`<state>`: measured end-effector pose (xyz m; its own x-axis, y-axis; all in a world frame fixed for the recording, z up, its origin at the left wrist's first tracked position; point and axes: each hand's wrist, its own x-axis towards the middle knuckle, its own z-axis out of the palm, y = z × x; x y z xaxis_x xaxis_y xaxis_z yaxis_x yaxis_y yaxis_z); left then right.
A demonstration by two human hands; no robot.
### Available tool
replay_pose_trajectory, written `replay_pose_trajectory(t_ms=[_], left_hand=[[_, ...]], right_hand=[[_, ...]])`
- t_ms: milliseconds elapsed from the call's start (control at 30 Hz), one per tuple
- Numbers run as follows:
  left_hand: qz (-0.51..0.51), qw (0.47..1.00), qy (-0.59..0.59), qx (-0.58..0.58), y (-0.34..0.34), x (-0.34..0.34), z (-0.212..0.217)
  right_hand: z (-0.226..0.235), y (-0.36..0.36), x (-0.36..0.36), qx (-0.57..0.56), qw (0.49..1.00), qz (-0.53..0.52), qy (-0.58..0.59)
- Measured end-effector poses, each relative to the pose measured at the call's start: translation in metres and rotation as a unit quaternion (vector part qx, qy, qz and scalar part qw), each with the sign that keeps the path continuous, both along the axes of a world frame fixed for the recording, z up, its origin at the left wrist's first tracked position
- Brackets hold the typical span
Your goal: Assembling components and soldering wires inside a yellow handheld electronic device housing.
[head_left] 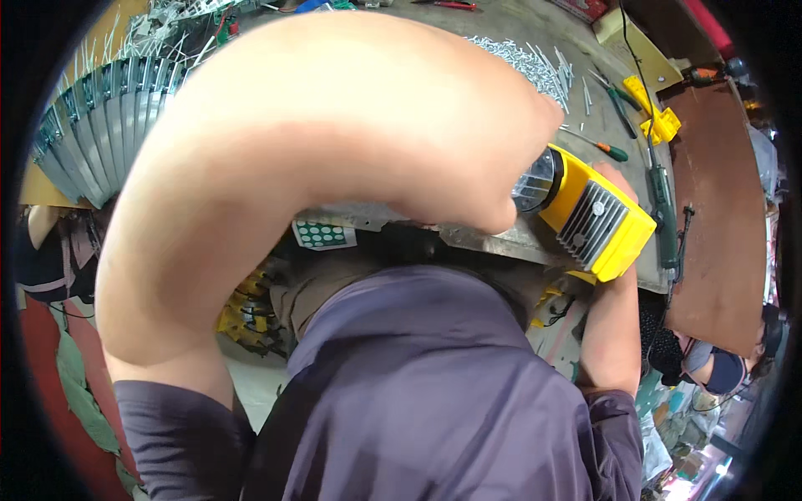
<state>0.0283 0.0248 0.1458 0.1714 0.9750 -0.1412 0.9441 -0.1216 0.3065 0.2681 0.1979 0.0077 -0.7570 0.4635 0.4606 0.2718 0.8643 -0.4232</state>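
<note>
Yellow plastic lantern torch (595, 219), clear lens end toward the left arm, sits at the workbench (535, 50) front edge. Right hand (620, 177) lies behind the body, mostly hidden; fingers appear wrapped on it, but how tightly I cannot tell. Left hand (510, 192) meets the lens end; its fingers are hidden, state unknown. Judged: rigid moulded shell, fairly light, smooth, lens scratch-prone; best gripped across the ribbed body. Nearby: green-handled screwdriver (603, 148), heap of small metal parts (535, 65), fanned grey metal strips (100, 125). The raised left forearm blocks much of the bench.
</note>
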Motion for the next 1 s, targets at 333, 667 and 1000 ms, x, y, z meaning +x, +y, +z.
replay_pose_trajectory(t_ms=[333,667,1000], left_hand=[[0.079,0.991,-0.054,-0.098,-0.031,-0.022,-0.009],[0.053,0.996,-0.069,-0.003,-0.049,-0.025,-0.017],[0.018,0.946,0.054,0.320,-0.081,-0.047,-0.110]], right_hand=[[0.029,-0.026,-0.004,0.138,0.990,-0.023,0.006],[0.033,-0.039,-0.001,0.087,0.996,-0.028,0.004],[0.035,-0.030,0.042,0.088,0.993,-0.051,-0.060]])
